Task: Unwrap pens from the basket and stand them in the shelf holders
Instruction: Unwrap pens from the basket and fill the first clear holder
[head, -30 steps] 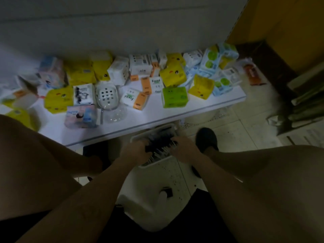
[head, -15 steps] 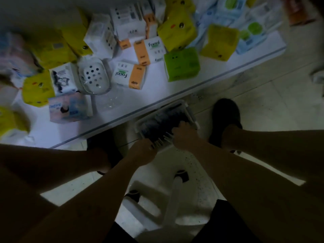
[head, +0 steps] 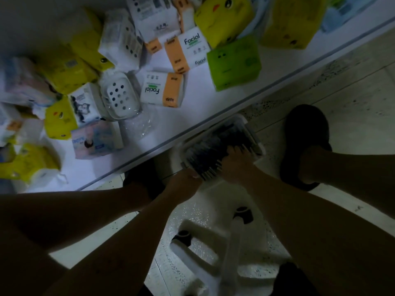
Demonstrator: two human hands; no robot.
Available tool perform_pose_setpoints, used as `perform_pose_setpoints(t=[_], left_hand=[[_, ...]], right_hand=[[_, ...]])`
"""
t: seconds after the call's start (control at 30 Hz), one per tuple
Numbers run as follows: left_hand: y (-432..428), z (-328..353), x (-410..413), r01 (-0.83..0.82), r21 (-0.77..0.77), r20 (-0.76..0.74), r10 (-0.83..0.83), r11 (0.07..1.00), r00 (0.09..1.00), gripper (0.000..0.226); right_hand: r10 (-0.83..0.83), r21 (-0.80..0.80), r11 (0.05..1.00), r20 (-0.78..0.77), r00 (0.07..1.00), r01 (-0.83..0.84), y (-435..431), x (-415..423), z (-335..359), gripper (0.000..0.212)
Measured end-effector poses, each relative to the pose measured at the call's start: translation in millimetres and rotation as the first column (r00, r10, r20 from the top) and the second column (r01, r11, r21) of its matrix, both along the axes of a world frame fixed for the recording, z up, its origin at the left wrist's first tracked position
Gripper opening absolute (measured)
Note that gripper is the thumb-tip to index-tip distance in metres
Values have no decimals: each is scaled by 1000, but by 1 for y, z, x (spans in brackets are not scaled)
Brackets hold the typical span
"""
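Note:
A white basket (head: 253, 130) full of dark wrapped pens (head: 210, 149) sits on the floor, partly under the shelf edge. My right hand (head: 236, 162) reaches into the basket from the near side, its fingers curled down over the pens. At the basket's near left corner, my left hand (head: 184, 184) has its fingers curled round the light ends of the pen bundle. It is dim and the grip is hard to make out. No pen holder is in view.
A low white shelf (head: 198, 107) carries several tissue packs, a white perforated soap dish (head: 119, 98) and loose clear wrap. My dark slipper (head: 305, 144) is right of the basket. A white stool (head: 215, 248) is under me on the pale tiled floor.
The camera has tipped down and closer to the basket. My left hand slid from the middle of the pens to the near left corner, and my right hand pushed further into the basket.

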State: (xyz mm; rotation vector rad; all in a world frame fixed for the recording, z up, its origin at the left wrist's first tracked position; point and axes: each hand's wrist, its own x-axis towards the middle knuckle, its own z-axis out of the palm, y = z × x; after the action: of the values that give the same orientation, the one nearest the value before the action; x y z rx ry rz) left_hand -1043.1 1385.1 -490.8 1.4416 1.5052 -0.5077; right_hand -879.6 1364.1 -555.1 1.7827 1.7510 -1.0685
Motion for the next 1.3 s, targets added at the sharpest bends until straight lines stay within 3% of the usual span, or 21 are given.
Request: perform_pose_setpoints(t=[0.13,0.2,0.37,0.5,0.6,0.67,0.77,0.9,1.03,1.1,1.17,1.3], left_hand=[[1,-7,14,-104,-52,50,107,993,993,21],[0,-11,23,-144,-83,66,150,986,986,19],[0,-23,50,-220,-162,109,239,962,965,19],[7,-33,69,-304,-225,96,331,926,939,30],[17,-34,81,-409,-295,39,438,864,898,10],[22,-33,85,-450,-326,13,480,831,877,14],[25,-38,84,-525,-342,10,561,780,828,20],[22,-44,77,-667,-215,54,691,713,721,14],[19,-30,64,-566,-74,98,571,821,815,21],[18,-18,55,-378,1,94,377,926,922,23],[16,-4,49,-212,71,104,204,975,973,19],[10,22,39,-252,11,189,245,968,951,25]], right_hand=[[-152,47,987,-79,985,156,1,6,5,41],[-325,98,934,-158,932,343,1,13,8,22],[-623,16,758,-274,732,652,-5,42,20,20],[-842,-92,474,-338,420,876,-15,56,17,18],[-895,-188,366,-340,289,912,-23,58,9,16],[-909,-218,329,-336,246,919,-26,56,7,14],[-905,-209,310,-363,221,927,-26,51,8,19],[-901,-225,284,-395,179,932,-23,49,14,21],[-902,-261,296,-392,180,919,-19,50,18,37],[-898,-277,356,-367,244,893,-16,51,24,35],[-867,-255,464,-326,376,849,-14,51,32,34],[-786,-121,580,-345,514,806,-16,43,60,33]])
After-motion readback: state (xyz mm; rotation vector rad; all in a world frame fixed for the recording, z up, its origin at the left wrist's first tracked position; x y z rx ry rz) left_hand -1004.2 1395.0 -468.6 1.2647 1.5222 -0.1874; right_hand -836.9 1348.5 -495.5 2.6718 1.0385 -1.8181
